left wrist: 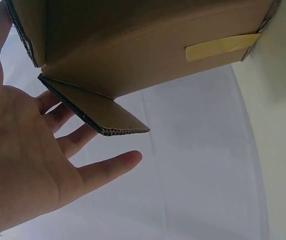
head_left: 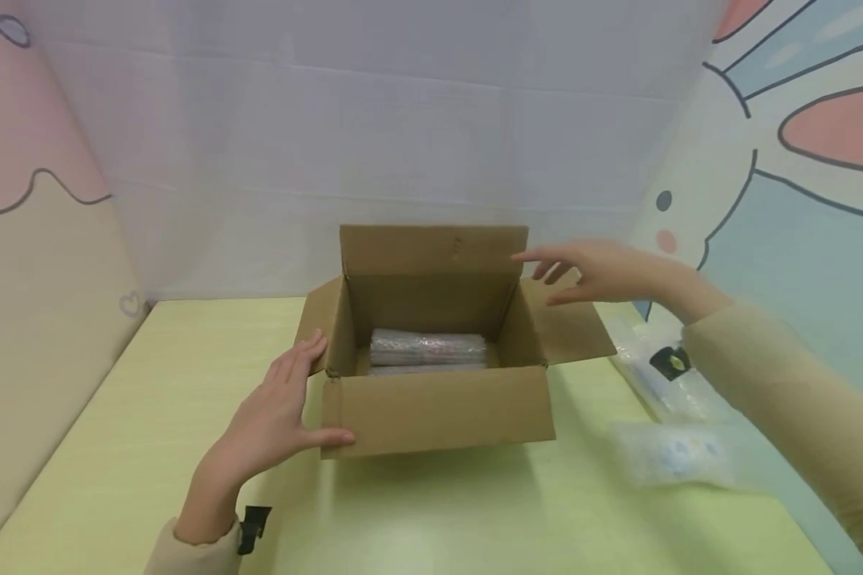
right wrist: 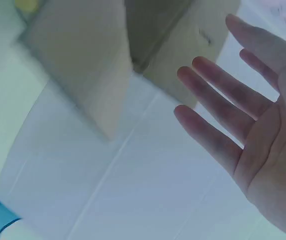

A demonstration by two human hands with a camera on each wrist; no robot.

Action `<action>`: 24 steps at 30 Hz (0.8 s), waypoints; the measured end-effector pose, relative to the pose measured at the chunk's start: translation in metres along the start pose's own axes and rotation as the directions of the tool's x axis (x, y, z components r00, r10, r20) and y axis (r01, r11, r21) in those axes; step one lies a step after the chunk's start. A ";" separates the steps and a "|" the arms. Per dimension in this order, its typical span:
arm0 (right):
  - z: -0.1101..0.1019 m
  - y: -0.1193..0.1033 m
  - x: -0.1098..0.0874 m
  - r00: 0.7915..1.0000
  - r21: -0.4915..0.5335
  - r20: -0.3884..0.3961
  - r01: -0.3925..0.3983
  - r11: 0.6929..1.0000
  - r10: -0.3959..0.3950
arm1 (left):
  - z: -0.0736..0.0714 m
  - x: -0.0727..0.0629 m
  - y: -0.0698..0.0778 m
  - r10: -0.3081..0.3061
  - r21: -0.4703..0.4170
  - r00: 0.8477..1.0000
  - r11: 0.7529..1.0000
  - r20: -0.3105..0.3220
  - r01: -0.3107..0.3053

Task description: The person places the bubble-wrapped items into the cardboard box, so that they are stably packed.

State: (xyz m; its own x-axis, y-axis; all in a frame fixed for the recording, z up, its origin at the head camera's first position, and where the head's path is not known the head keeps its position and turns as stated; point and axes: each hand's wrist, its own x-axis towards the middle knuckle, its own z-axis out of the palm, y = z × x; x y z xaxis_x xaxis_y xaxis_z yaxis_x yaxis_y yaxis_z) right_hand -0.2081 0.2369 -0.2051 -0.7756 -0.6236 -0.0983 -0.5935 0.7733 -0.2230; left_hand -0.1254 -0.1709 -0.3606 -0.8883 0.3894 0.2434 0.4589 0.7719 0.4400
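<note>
An open cardboard box (head_left: 503,311) stands on the table with its flaps spread outward. Inside it lie bubble-wrapped packets (head_left: 427,348), one atop another. My left hand (head_left: 269,419) is at the box's left front corner, its fingers along the left flap (head_left: 320,315) and its thumb on the front flap (head_left: 439,411). In the left wrist view its fingers (left wrist: 108,170) are extended around that side flap (left wrist: 103,107). Over the right flap (head_left: 568,323) hovers my right hand (head_left: 604,271), holding nothing, fingers stretched toward the back flap (head_left: 431,249).
To the right of the box, a bubble-wrapped packet (head_left: 672,455) lies on the pale yellow table (head_left: 208,343). Behind it is more clear wrap with a black patch (head_left: 669,363), partly hidden by my right sleeve. White sheeting (head_left: 403,144) and painted walls (head_left: 820,263) enclose the table.
</note>
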 end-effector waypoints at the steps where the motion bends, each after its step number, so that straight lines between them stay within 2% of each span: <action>1: 0.000 0.005 -0.010 0.999 0.020 -0.034 -0.023 1.000 0.024 | 0.000 0.000 0.000 -0.005 -0.003 1.000 1.000 0.001 0.005; 5: 0.005 0.029 -0.044 0.980 0.070 -0.166 -0.096 0.993 0.107 | -0.002 -0.002 -0.002 -0.022 -0.009 1.000 1.000 -0.001 0.022; 8: 0.016 0.049 -0.063 0.951 0.073 -0.241 -0.183 0.980 0.196 | -0.003 -0.003 -0.004 -0.027 -0.011 1.000 1.000 -0.005 0.027; 10: 0.028 0.065 -0.072 0.931 0.058 -0.261 -0.247 0.967 0.254 | -0.004 -0.003 -0.004 -0.029 -0.012 1.000 1.000 -0.005 0.029; 13: 0.050 0.092 -0.080 0.924 0.039 -0.230 -0.303 0.952 0.304 | -0.005 -0.005 -0.005 -0.033 -0.016 0.999 0.999 -0.001 0.033; 16: 0.074 0.118 -0.084 0.921 0.082 -0.145 -0.353 0.932 0.361 | -0.004 -0.005 -0.006 -0.032 -0.016 0.999 0.999 0.001 0.032; 21: 0.104 0.148 -0.090 0.879 0.150 -0.035 -0.466 0.872 0.475 | 0.000 -0.002 -0.009 -0.014 -0.017 1.000 1.000 0.012 0.015; 24: 0.115 0.156 -0.090 0.863 0.141 -0.007 -0.500 0.854 0.506 | 0.000 0.000 -0.010 -0.006 -0.019 1.000 1.000 0.013 0.006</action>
State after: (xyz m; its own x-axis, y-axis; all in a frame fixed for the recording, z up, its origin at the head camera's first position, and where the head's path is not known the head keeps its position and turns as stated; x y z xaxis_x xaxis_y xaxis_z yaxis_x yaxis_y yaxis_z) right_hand -0.2060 0.4005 -0.3426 -0.9707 -0.1459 -0.1908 -0.0891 0.9564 -0.2783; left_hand -0.1298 -0.1785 -0.3653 -0.8912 0.3912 0.2298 0.4537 0.7647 0.4576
